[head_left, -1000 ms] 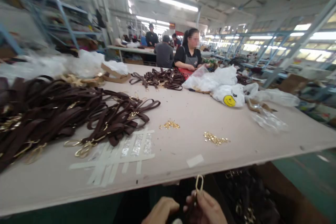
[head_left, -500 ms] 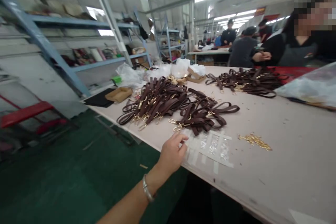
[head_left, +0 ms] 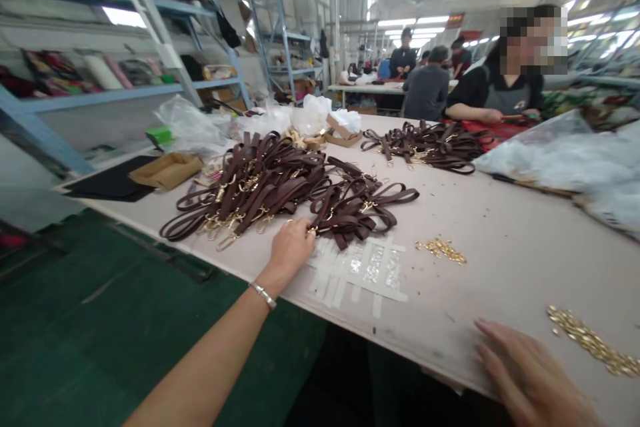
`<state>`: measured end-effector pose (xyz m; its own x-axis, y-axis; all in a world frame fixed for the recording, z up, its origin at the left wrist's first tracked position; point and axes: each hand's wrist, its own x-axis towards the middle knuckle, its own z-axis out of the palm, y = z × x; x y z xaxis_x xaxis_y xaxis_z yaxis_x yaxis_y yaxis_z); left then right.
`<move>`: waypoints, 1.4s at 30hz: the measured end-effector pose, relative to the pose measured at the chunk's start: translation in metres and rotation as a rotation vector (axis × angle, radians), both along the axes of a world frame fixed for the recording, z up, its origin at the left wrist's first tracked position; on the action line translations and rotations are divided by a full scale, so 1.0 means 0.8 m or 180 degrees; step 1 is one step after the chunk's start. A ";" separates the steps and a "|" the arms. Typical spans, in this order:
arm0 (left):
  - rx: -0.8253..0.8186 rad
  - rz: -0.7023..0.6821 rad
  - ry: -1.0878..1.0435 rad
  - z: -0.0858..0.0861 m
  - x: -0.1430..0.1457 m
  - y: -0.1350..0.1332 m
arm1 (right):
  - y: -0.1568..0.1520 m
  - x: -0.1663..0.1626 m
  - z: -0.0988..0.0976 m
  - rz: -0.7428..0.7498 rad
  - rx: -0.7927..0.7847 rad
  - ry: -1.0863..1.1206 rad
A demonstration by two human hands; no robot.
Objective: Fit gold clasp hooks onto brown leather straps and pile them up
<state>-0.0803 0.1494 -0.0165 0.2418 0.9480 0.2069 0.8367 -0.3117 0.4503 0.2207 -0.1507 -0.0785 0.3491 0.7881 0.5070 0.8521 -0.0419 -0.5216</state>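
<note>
Dark brown straps (head_left: 280, 190) with gold metal clasps lie in a tangled heap on the table. At the heap's near edge my left hand (head_left: 291, 248) is closed, its fingers curled over the clasp end of a strap; the fingertips are partly hidden. My right hand (head_left: 533, 370) hangs over the table's front edge, holding nothing, its fingers stretched out and a little blurred. Beside it lies a pile of small gold metal pieces (head_left: 593, 340). A smaller gold pile (head_left: 443, 250) sits farther left, near a taped clear patch (head_left: 373, 267).
Another strap heap (head_left: 425, 143) lies across the table (head_left: 505, 260). A bag of white material (head_left: 560, 153) is at the right. An open cardboard box (head_left: 167, 170) and clear plastic (head_left: 193, 123) are at the left. A co-worker (head_left: 515, 90) stands across, with shelving (head_left: 95, 97) at the left.
My left hand has moved forward onto the strap heap and its fingers have closed there. My right hand has come into view at the lower right. The view has turned right.
</note>
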 end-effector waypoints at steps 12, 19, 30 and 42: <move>-0.1906 -0.0067 -0.1766 0.017 -0.014 -0.028 | 0.148 0.024 -0.008 -0.0118 -0.1259 -0.1501; -0.3091 -0.0383 -0.3725 0.012 -0.005 -0.109 | 0.146 0.029 -0.005 -0.0074 -0.0480 -0.1297; -0.4116 -0.0895 -0.4752 0.002 0.033 -0.184 | 0.098 -0.037 0.029 -0.0543 -0.0321 0.1290; -0.4488 -0.1005 -0.4472 -0.011 0.059 -0.217 | 0.053 -0.098 0.035 0.0535 -0.0071 0.2944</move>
